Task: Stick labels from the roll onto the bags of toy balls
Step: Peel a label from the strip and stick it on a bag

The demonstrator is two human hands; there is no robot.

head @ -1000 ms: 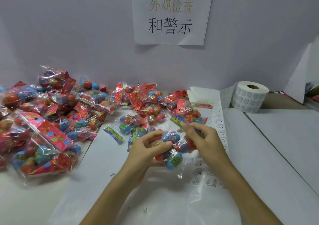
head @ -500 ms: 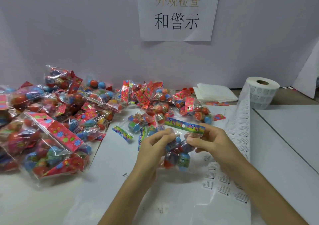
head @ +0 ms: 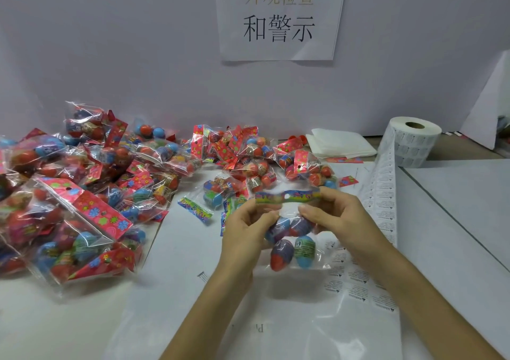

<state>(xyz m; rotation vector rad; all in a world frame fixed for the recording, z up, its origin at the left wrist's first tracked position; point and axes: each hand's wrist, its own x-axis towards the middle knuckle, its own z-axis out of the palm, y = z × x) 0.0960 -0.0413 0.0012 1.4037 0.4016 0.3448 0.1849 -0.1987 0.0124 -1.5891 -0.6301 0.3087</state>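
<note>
Left hand (head: 245,230) and right hand (head: 339,219) pinched one bag (head: 295,246), header card (head: 287,196) level; the label strip (head: 383,191) ran lengthwise just beside the right hand.

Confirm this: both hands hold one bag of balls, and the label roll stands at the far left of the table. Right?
No. The roll stands at the far right, as the head view shows. The left hand and right hand do hold one bag.
</note>
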